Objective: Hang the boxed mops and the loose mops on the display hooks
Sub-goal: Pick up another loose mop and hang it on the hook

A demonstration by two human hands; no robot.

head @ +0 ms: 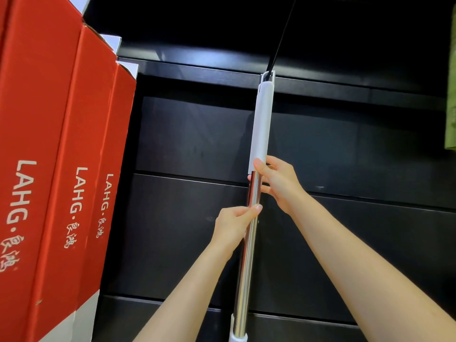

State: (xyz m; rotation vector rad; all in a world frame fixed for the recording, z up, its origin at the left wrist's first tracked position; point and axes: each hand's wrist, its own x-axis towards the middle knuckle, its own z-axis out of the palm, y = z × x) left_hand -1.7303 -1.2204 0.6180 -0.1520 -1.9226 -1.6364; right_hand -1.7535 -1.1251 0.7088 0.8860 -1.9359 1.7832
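The left hand (234, 224) grips the chrome pole (248, 255) of a loose mop, fingers curled round the tube from the left and the thumb laid across its front. Just above it the right hand (277, 182) holds the same pole from the right — its thumb presses on the lower end of the white handle sleeve (262, 127), and its fingers wrap behind the metal where sleeve and chrome meet. Both forearms reach up into the frame from the bottom edge, one on each side of the pole.

The mop stands nearly upright in the middle of the view. Its chrome section runs down to a white collar (238, 335) at the bottom edge, and the mop head is out of sight. At the top, the sleeve ends in a small white hanging loop (267, 76), and a thin black display hook (281, 38) passes through or just behind that loop — which of the two cannot be told. The hook slants up toward the top of the frame.

Behind the mop is a dark slatted display wall (345, 149) with horizontal grooves. To the left hang three red boxed mops (49, 169) side by side, each printed with white "LAHG" lettering down its face. A sliver of something green (451, 119) shows at the right edge.
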